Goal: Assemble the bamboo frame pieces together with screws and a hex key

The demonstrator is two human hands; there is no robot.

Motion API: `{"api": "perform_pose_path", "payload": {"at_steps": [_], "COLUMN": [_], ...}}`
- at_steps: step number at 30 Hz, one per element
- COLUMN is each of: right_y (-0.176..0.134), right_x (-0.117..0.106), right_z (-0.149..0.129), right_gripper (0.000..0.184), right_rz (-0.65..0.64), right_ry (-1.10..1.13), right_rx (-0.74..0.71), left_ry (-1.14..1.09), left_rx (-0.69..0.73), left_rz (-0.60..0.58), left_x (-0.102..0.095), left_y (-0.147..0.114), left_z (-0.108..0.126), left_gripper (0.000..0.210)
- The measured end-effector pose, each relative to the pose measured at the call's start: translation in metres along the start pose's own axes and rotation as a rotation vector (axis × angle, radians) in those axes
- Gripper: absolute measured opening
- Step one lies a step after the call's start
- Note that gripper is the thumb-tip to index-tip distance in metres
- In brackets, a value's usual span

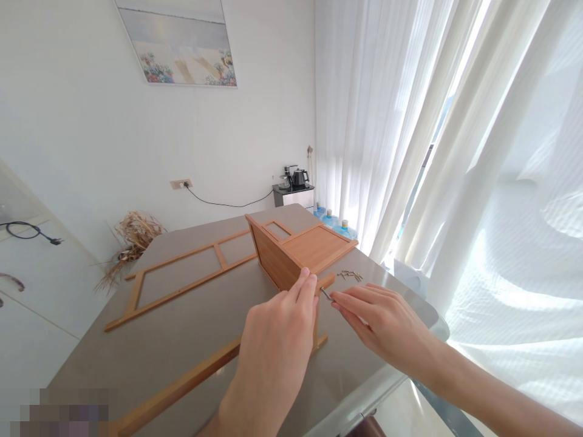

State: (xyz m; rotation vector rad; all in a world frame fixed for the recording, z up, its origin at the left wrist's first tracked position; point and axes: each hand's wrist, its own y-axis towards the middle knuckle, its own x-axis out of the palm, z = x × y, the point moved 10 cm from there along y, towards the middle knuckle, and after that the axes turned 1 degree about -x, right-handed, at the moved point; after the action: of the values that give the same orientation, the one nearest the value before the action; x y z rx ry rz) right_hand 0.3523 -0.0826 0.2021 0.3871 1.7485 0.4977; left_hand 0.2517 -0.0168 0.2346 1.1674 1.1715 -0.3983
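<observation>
My left hand (277, 337) is closed around the near end of an upright wooden panel (276, 255), where it meets a wooden frame piece (326, 281). Between the pinched fingertips of my right hand (380, 312) is a slim metal Allen key (327, 294), its far end at the outer side of that frame piece. Several brass-coloured bolts (350, 275) lie loose on the table just beyond my right hand. A long wooden rail (182, 388) runs toward me from behind my left wrist. My left hand hides part of the joint.
An open wooden frame (177, 297) lies flat on the grey table (195, 340) at left. Behind the upright panel lies another wooden panel (314, 246). A black kettle (300, 177) stands on a small cabinet, with water bottles (345, 229) beside the white curtain (410, 121).
</observation>
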Motion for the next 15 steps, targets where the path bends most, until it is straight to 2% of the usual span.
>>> {"api": "perform_pose_path", "payload": {"at_steps": [2,6,9,12,15], "right_y": [0.0,-0.004,-0.001,0.002,0.002], "right_x": [0.01,0.043,0.059,0.063,0.06], "right_z": [0.006,0.01,-0.003,-0.007,-0.005], "right_gripper": [0.03,0.029,0.033,0.039,0.037], "right_rz": [-0.054,-0.163,-0.19,-0.18,-0.132], "right_ry": [0.2,0.786,1.125,1.225,1.161], "right_rx": [0.139,0.46,0.511,0.498,0.481], "left_ry": [-0.007,-0.04,-0.048,-0.05,-0.061], "left_rx": [0.0,-0.005,-0.008,0.0,0.006], "left_rz": [-0.001,-0.019,-0.024,-0.013,-0.027], "left_x": [0.0,0.001,0.001,0.0,0.002], "left_y": [0.0,0.0,0.0,0.0,0.0], "left_z": [0.0,-0.001,-0.002,-0.002,-0.001], "left_gripper": [0.039,0.038,0.037,0.038,0.039]}}
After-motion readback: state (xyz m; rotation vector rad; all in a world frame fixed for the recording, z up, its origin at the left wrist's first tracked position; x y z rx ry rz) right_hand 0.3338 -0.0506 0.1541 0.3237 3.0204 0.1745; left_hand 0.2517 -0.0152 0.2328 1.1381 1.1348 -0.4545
